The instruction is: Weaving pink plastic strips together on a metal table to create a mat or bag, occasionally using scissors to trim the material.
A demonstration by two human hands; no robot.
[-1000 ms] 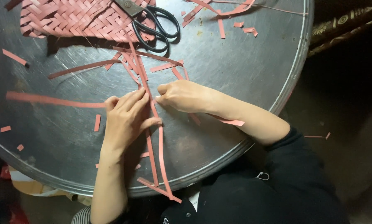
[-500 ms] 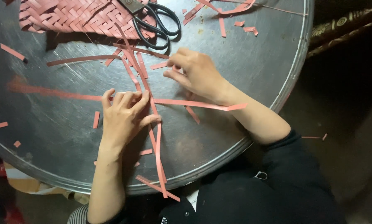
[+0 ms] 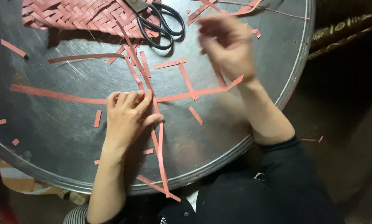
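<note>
A round grey metal tabletop point(image 3: 70, 137) is filling the view, strewn with pink strip offcuts. Far across it, black scissors point(image 3: 159, 23) are lying against a pink woven mat point(image 3: 78, 14). The left hand point(image 3: 126, 116) is lying flat, fingers together, pressing down crossed pink strips point(image 3: 157, 124). The right hand point(image 3: 227, 45) is hovering blurred above the table; its grip cannot be made out.

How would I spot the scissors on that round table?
Start at the round metal table and look to its far edge, beside the woven pink mat. The scissors lie there with looped handles towards the right hand: the only black thing among pink strips.
</note>
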